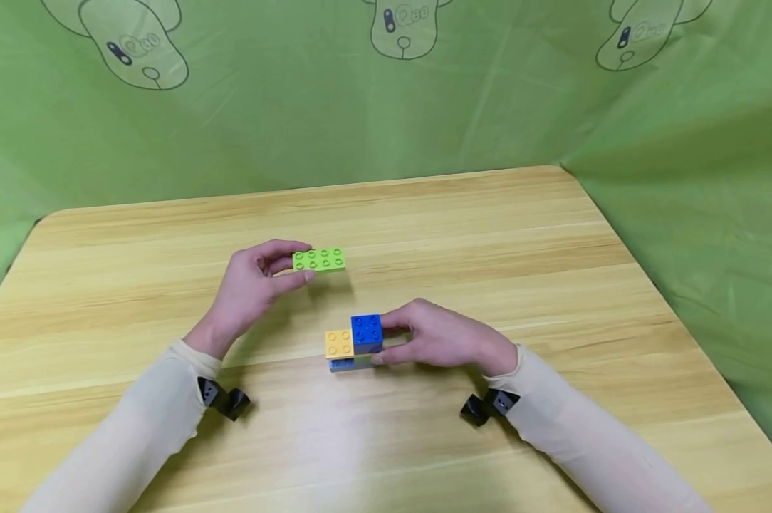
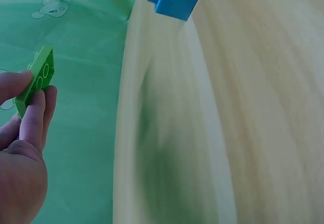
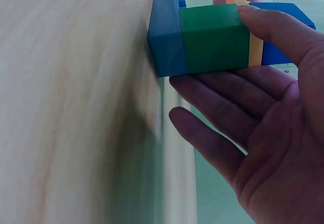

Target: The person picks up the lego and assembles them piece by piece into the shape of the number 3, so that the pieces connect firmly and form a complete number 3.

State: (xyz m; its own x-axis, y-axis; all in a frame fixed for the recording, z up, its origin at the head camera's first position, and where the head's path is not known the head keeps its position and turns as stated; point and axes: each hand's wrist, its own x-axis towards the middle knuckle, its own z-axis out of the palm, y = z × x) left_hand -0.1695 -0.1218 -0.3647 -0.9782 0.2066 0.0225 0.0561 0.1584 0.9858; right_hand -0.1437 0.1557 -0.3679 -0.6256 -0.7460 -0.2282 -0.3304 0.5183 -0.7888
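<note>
My left hand [image 1: 245, 292] pinches a flat light green toy building brick [image 1: 325, 261] by its left end, studs up, held above the table. My right hand [image 1: 446, 335] grips a small stack of bricks from its right side. On top of that stack is a blue brick [image 1: 367, 333], beside bare studs of a yellow plate [image 1: 339, 343]. Below the plate, the right wrist view shows a green brick [image 3: 215, 39] and a lower blue brick [image 3: 168, 37]. Whether the stack touches the table I cannot tell. The light green brick is apart from the stack, farther back and left.
The wood-grain table [image 1: 520, 249] extends around both hands. A green cloth [image 1: 296, 128] with printed dog-like heads hangs behind it and along the right side. A small black camera [image 1: 222, 399] is strapped to the left wrist, another [image 1: 491, 406] to the right.
</note>
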